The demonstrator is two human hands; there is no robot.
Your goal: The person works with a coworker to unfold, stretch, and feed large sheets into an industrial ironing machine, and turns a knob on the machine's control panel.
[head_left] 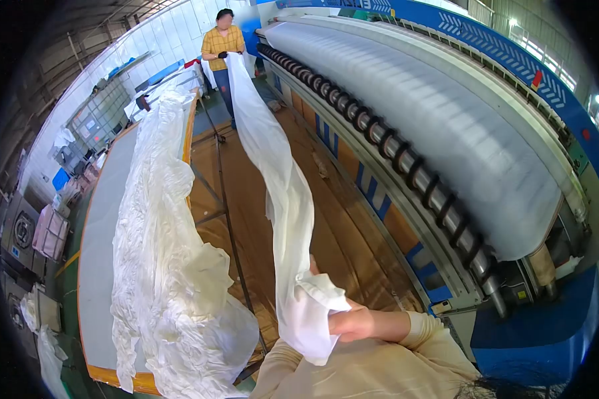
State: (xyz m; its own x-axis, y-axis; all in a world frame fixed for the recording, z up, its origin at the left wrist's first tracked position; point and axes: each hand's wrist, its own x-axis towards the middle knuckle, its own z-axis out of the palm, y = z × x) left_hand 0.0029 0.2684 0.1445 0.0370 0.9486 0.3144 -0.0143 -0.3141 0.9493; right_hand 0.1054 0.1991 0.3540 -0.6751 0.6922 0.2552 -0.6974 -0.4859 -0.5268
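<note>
A long white sheet [289,199] hangs stretched between me and a co-worker across the aisle. Its near end is bunched up at my right hand [349,321], which grips the cloth; folds cover most of the fingers. My left hand is hidden behind the cloth, with only the left sleeve showing low in the view. A small patch of skin shows at the sheet's edge above my right hand, and I cannot tell which hand it belongs to. The co-worker [223,46], in a yellow checked shirt, holds the far end with dark-gloved hands.
On the left, a long table [96,266] with an orange edge bears a heap of crumpled white linen [173,286]. To the right runs a large ironing machine with a spiral-wrapped roller [393,146] and a wide white bed [439,113]. Brown sheeting [339,233] covers the floor between.
</note>
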